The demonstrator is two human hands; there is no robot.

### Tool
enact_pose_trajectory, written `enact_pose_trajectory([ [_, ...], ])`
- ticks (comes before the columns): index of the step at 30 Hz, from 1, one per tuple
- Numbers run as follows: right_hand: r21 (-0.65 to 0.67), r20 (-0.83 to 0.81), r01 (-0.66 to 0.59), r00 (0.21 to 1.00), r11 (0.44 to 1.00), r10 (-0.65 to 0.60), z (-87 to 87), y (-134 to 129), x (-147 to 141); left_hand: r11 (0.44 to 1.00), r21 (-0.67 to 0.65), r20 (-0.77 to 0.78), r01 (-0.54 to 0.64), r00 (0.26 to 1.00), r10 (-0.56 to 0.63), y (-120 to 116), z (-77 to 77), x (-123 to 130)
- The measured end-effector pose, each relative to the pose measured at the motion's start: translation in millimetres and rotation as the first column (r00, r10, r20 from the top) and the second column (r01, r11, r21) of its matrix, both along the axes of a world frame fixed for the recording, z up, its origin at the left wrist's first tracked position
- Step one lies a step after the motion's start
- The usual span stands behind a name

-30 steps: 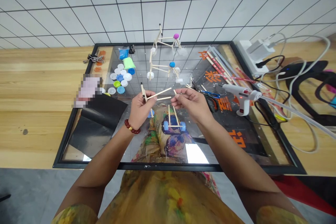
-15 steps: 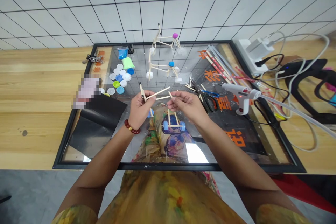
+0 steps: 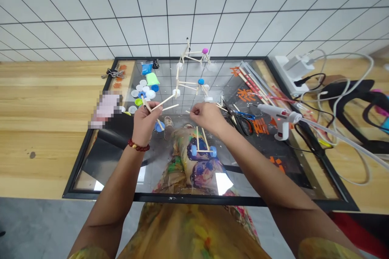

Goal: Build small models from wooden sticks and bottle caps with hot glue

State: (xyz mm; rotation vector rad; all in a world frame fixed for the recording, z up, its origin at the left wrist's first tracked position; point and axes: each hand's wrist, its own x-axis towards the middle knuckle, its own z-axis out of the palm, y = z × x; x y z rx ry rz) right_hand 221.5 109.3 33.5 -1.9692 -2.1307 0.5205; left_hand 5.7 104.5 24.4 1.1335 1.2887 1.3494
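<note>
My left hand (image 3: 145,123) pinches a stick frame (image 3: 165,102), from which two sticks point right and a blue cap wheel (image 3: 159,126) hangs below. Near the middle, my right hand (image 3: 206,117) is closed on a short stick (image 3: 188,112) whose tip pokes out to the left. Below my right hand lies a separate stick piece (image 3: 206,151) with light blue cap wheels at both ends. Behind my hands stand two stick models, one with a blue ball (image 3: 201,81) and one with a pink ball (image 3: 205,50).
Bottle caps (image 3: 150,94) and clay packets (image 3: 152,79) lie at the left, above black sheets (image 3: 114,137). Scissors (image 3: 243,124), a white glue gun (image 3: 278,117) with its cable, sticks (image 3: 252,83) and a power strip (image 3: 290,75) are at the right.
My left hand has moved left with the stick frame. My right hand has turned and shifted slightly left with the short stick, so the hands are farther apart. The view has shifted a little.
</note>
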Motion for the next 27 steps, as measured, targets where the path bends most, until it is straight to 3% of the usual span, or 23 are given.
enact_pose_trajectory([
  [5, -0.076, -0.082, 0.057, 0.995, 0.995, -0.063, -9.0, 8.3, -7.3, 0.994, -0.039, -0.108, 0.100, 0.989, -0.104, -5.6, -2.8, 4.7],
  [7, -0.125, -0.219, 0.096, 0.968, 0.987, -0.122, -11.1, 9.4, -8.9, 0.990, -0.042, -0.173, 0.138, 0.975, -0.143, -7.6, -3.1, 6.4],
  [11, -0.339, -0.537, 0.108, 0.794, 0.935, -0.286, -13.8, 9.0, -8.4, 0.986, 0.024, -0.330, 0.166, 0.932, -0.148, -9.8, -1.4, 7.8],
  [13, -0.306, -0.487, 0.097, 0.839, 0.947, -0.243, -14.4, 8.9, -6.9, 0.983, 0.049, -0.385, 0.177, 0.912, -0.145, -9.9, -0.5, 8.1],
  [15, -0.190, -0.313, 0.069, 0.941, 0.979, -0.127, -14.3, 9.4, -6.1, 0.979, 0.061, -0.418, 0.194, 0.895, -0.152, -9.9, -0.3, 8.9],
  [17, -0.108, -0.140, 0.022, 0.989, 0.994, -0.038, -13.7, 10.0, -6.6, 0.974, 0.069, -0.448, 0.215, 0.879, -0.163, -9.9, -1.1, 10.2],
  [20, -0.089, -0.026, -0.019, 1.000, 0.996, 0.016, -12.0, 9.4, -7.6, 0.967, 0.086, -0.498, 0.239, 0.851, -0.166, -10.5, -4.4, 13.4],
  [27, -0.140, -0.037, 0.006, 0.999, 0.990, -0.012, -9.4, -0.1, -0.2, 0.975, 0.109, -0.491, 0.194, 0.863, -0.117, -11.7, -10.5, 18.0],
])
